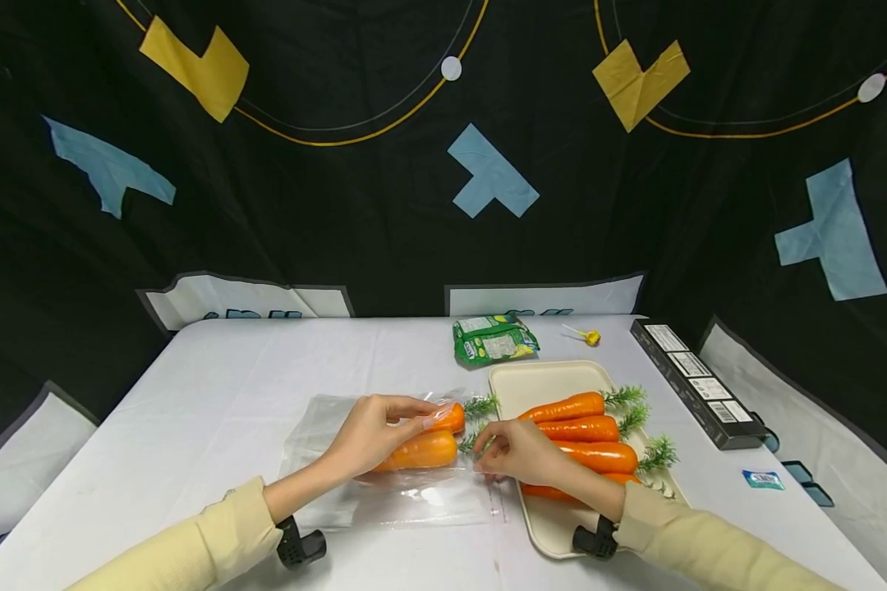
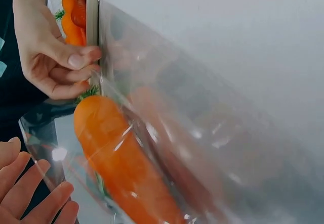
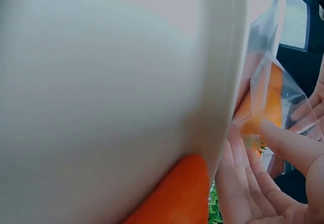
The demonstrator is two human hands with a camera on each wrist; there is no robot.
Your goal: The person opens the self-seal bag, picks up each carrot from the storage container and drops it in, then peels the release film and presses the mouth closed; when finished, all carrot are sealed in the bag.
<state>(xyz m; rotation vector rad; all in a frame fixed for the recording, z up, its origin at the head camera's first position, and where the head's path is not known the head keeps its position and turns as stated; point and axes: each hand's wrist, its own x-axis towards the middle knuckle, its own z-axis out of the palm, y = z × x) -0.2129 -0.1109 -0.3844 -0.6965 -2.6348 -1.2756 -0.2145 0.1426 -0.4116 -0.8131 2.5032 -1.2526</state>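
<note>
the left grip (image 1: 373,427) lies over a clear plastic bag (image 1: 414,502), its fingertips at the upper of two orange carrots (image 1: 423,451) inside. the right grip (image 1: 519,450) has its fingers curled at the bag's edge, just beside the carrots' green tops (image 1: 480,406). under the right grip's forearm, a cream tray (image 1: 521,379) bears more carrots (image 1: 595,455). beyond the right grip lie a green packet (image 1: 495,339) and a lollipop (image 1: 593,337); well to its right on the worktop (image 1: 229,369), a black box (image 1: 698,386) and small blue packet (image 1: 763,479).
</note>
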